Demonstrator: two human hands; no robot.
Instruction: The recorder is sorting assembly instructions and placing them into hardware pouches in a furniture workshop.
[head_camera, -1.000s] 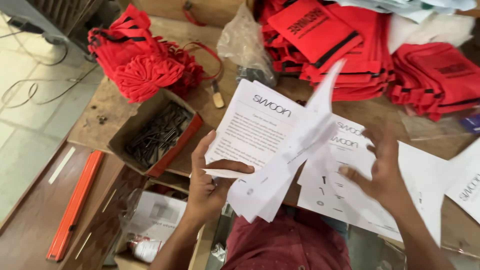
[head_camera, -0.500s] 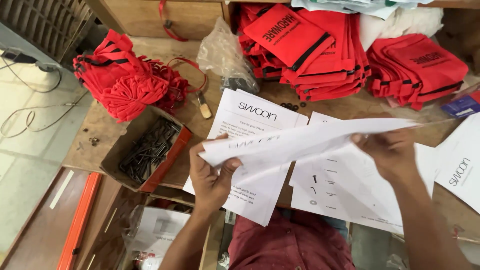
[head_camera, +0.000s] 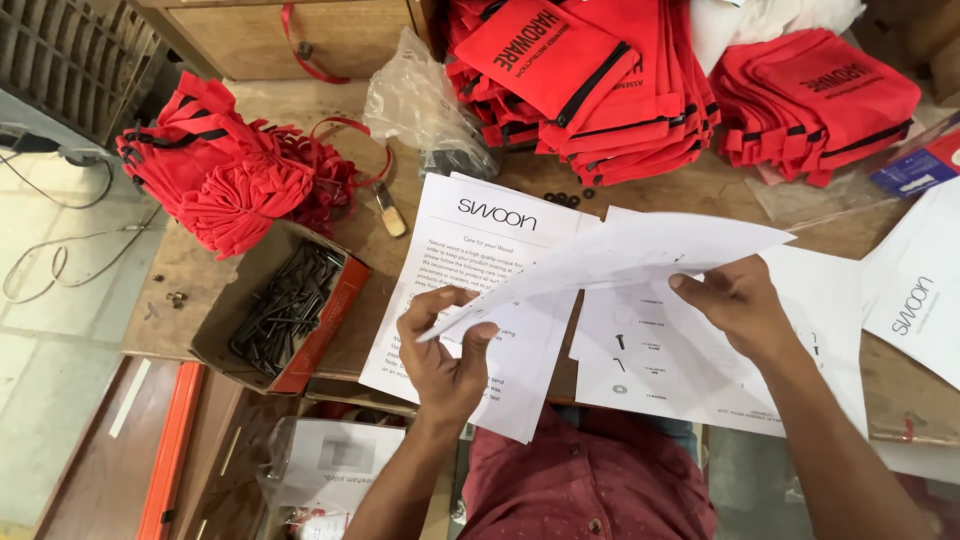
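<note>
Head view looks straight down on a wooden bench strewn with paper and red cloth. Both hands hold one white sheet lifted off the bench, near the middle of the frame. Left hand, at about 7 o'clock from the middle of the sheet, pinches its lower left corner between thumb and fingers. Right hand, at about 4 o'clock, grips the sheet's right edge from below, fingers curled under and thumb on top. Beneath the sheet lie two flat stacks: a printed leaflet stack on the left and a parts diagram sheet on the right, side by side and touching. At 9 o'clock from the left hand sits an open box of dark screws. At 10 o'clock lies a heap of red bags. At 12 o'clock a stack of red pouches sits beside a clear plastic bag, with another red stack at 2 o'clock.
</note>
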